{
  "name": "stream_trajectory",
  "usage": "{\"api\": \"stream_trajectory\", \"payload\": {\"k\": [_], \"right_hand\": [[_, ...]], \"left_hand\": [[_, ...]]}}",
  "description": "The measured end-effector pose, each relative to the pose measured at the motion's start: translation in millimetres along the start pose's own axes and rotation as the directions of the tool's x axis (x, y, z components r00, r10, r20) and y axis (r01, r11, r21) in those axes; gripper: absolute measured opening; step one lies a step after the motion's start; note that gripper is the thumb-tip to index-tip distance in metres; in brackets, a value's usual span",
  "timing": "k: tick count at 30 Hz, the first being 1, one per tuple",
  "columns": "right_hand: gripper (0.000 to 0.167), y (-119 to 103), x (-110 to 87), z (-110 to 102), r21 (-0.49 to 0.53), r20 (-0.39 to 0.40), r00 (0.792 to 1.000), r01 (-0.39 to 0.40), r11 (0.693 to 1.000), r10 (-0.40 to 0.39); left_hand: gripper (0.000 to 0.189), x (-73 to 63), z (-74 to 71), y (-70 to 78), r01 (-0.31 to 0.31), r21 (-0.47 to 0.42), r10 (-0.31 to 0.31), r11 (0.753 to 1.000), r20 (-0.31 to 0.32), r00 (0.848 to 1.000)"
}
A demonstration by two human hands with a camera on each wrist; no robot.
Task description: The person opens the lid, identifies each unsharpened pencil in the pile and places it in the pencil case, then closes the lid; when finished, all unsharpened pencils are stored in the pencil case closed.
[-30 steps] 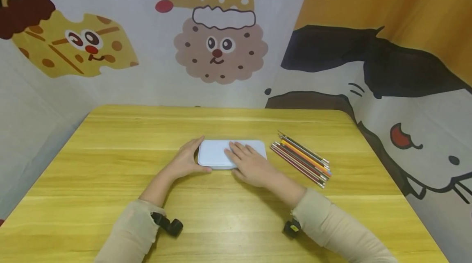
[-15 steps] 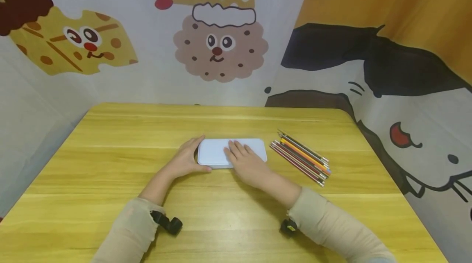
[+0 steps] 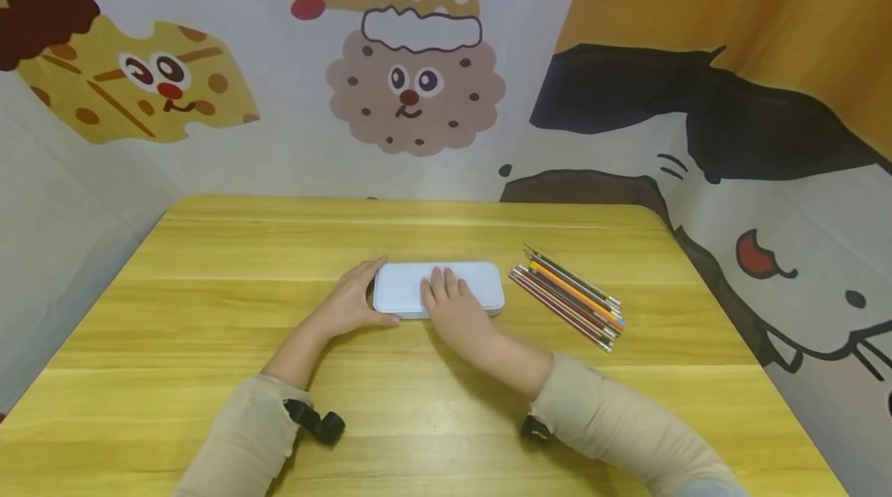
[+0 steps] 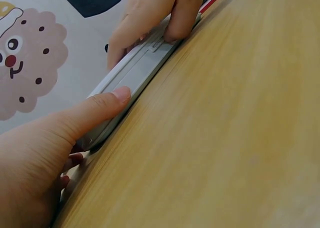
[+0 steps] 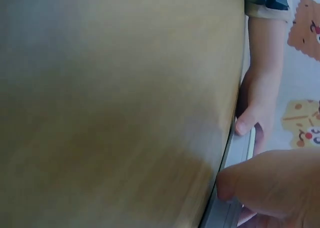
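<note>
A flat pale-blue pencil case (image 3: 404,292) with rounded corners lies closed on the table, its front side and a clasp (image 4: 157,44) showing in the left wrist view. My left hand (image 3: 348,302) grips its left end, thumb along the front side and fingers round the far side. My right hand (image 3: 463,323) rests on the lid right of the middle, fingers spread over the top. Its thumb (image 4: 181,25) touches the front side close to the clasp in the left wrist view. To the right of the case lies a bundle of pencils (image 3: 567,299).
The yellow wood-grain table (image 3: 279,234) reaches back to a wall hanging (image 3: 279,164) with cartoon prints. Black wrist cameras hang below both sleeves, the left wrist camera (image 3: 324,426) being plainer to see.
My right hand has slid slightly left and turned on the lid, uncovering the case's front right corner. The left hand, the case and the pencils have stayed in place.
</note>
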State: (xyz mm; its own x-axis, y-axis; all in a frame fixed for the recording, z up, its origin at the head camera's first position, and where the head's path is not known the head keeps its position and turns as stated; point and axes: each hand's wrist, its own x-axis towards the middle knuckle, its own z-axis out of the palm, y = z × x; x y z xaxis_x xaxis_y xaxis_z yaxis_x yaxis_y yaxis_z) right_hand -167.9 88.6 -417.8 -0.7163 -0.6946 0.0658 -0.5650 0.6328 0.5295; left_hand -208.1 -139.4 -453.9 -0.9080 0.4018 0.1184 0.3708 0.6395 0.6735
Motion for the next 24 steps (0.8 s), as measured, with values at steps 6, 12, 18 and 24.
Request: {"api": "stream_trajectory", "payload": {"k": [6, 12, 18, 24], "right_hand": [[0.047, -5.6, 1.2, -3.1, -0.129, -0.002, 1.000, -0.013, 0.992, 0.013], [0.046, -7.3, 2.9, -4.8, -0.185, 0.012, 1.000, -0.010, 0.983, 0.012], [0.048, -9.0, 4.0, -3.5, -0.209, 0.026, 1.000, -0.001, 0.978, 0.006], [0.048, -11.3, 3.8, -3.9, -0.212, 0.028, 1.000, -0.007, 0.977, 0.013]], "left_hand": [[0.118, -0.4, 0.5, 2.5, -0.002, 0.001, 0.002, 1.000, 0.011, 1.000], [0.116, -0.8, 0.5, 4.1, -0.012, -0.005, 0.012, 1.000, 0.017, 1.000], [0.115, -1.2, -0.2, 6.5, -0.004, -0.037, 0.005, 0.999, 0.036, 0.999], [0.114, -2.0, -0.2, 6.9, -0.013, -0.066, 0.015, 0.998, 0.041, 0.999]]}}
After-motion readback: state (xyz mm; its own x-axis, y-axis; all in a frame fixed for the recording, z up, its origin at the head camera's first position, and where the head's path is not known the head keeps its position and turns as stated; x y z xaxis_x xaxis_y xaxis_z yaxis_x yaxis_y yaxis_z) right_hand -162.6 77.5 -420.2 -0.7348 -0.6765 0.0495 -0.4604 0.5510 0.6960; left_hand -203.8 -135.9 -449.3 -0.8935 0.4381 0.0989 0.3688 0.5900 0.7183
